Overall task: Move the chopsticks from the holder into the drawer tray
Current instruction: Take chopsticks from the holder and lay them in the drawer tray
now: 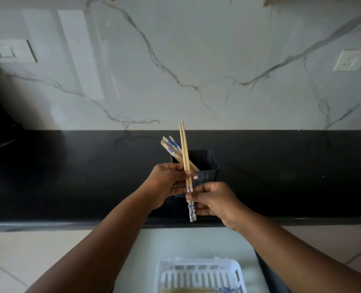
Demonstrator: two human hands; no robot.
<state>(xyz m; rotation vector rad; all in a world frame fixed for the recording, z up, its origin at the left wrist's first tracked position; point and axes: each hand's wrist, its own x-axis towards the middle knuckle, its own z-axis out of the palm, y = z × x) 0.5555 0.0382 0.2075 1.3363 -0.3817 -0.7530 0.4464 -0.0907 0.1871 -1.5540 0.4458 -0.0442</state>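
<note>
A dark ribbed holder (205,168) stands on the black counter, with several chopsticks (171,148) leaning out of it to the left. My left hand (166,182) is wrapped around the holder's near side. My right hand (213,201) pinches a pair of chopsticks (184,153) near their blue-patterned ends, and the bare tips point up over the holder. Below, in an open drawer, lies a white slotted tray (198,273) with chopsticks (188,290) resting in it at the frame's bottom edge.
The black counter (69,176) runs across the view below a marble backsplash. On the wall sit a switch panel (8,51) at left and a socket (349,60) at right. The pale drawer bottom (175,244) surrounds the tray.
</note>
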